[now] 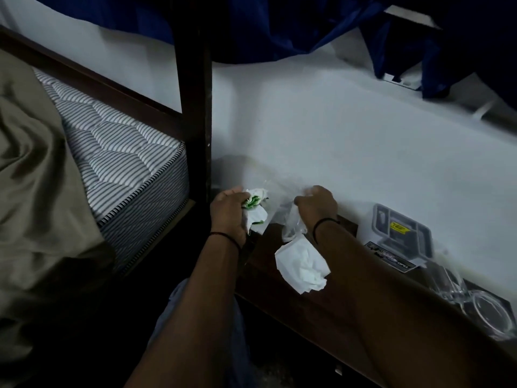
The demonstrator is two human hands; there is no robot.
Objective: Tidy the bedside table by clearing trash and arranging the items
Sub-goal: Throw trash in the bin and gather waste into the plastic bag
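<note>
The bedside table (282, 298) is only partly cleared — gathering looks underway, arranging not begun. One boxed item (398, 236) leans at the wall and two clear glasses (472, 298) stand beside it, untouched. One crumpled white tissue (303, 268) lies loose. The left hand (228, 212) grips one green-and-white wrapper wad (256, 205); the right hand (317, 205) pinches one clear plastic bag (292, 224) above the tabletop.

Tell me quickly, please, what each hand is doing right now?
Left hand: grips crumpled white-and-green paper.
Right hand: pinches a clear plastic bag.
</note>
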